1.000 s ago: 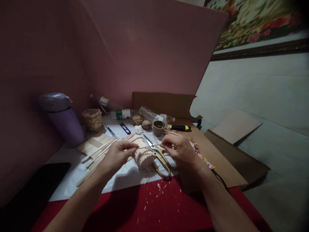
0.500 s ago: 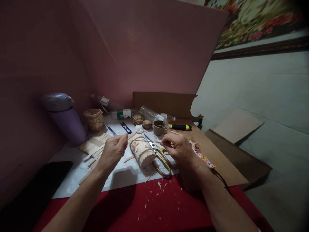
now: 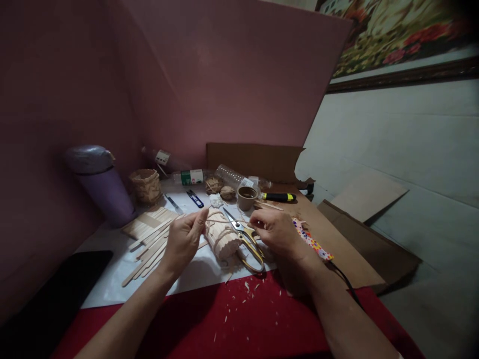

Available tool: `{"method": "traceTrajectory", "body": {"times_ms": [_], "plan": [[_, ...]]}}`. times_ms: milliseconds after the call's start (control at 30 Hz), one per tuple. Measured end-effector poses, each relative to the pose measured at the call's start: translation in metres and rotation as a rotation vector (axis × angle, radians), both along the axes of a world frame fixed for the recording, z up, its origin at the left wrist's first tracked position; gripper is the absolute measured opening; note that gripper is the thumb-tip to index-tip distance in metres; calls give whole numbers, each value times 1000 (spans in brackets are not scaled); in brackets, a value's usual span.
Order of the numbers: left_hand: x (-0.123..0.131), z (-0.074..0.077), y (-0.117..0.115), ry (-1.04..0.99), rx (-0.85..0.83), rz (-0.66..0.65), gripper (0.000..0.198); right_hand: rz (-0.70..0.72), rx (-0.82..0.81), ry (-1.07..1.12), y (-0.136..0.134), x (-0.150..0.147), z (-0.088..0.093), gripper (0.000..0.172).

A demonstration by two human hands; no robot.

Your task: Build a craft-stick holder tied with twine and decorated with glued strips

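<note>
Fingers [image 3: 201, 217] of left hand [image 3: 185, 240] pinched shut on one end of twine [image 3: 228, 220]. Right hand [image 3: 277, 232] fingers [image 3: 257, 223] pinched on the other end. Twine runs taut between the hands, just above the stick roll [image 3: 223, 238]. A few twine loops are already around the roll. Roll lies on its side on the white sheet [image 3: 187, 271], mid worktop, between the two hands, and neither hand touches it.

Gold-handled scissors [image 3: 247, 243] lie just right of the roll, blades pointing away, handles near the right wrist. Loose sticks [image 3: 149, 237] are fanned out left of the left hand. Wood chips [image 3: 249, 289] are scattered on the red cloth [image 3: 243, 324] at the near edge.

Back row, left to right: purple tumbler [image 3: 103, 187], woven basket [image 3: 145, 185], blue snips [image 3: 194, 198], green-label bottle [image 3: 189, 176], two twine balls [image 3: 214, 185], clear bottle [image 3: 232, 175] on its side, brown cup [image 3: 247, 197], yellow-black knife [image 3: 279, 197]. Cardboard [image 3: 258, 160] stands behind them.

Dotted strip [image 3: 313, 243] lies right of the right hand on brown board [image 3: 344, 259]. Dark flat object [image 3: 56, 284] sits at far left, too dim to identify.
</note>
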State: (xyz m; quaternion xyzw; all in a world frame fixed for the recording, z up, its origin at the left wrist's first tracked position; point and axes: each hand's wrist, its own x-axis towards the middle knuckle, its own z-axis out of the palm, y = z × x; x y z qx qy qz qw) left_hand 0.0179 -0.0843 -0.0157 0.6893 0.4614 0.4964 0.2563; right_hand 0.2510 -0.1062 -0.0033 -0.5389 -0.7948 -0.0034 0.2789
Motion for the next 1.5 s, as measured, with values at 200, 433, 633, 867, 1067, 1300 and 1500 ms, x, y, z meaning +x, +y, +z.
{"method": "traceTrajectory", "body": {"times_ms": [200,433,633,867,1067,1300,1500], "plan": [[7,-3,-7,85,93,-77,43,261,93,162,-2,-6,9,47],[11,-1,-17,6,51,-167,39,276,42,331,-26,-59,13,10],[-3,2,2,-295,-210,145,21,37,34,491,-14,-57,-2,14],[-2,-2,11,-361,-612,138,40,-95,38,502,2,-56,-21,14],[6,-4,5,-523,-730,-54,49,-55,-34,537,-3,-64,-26,14],[7,6,-2,-749,-748,-323,30,-7,13,591,-8,-65,-26,15],[8,2,-1,-752,-749,-395,27,15,31,609,-9,-64,-28,14]]}}
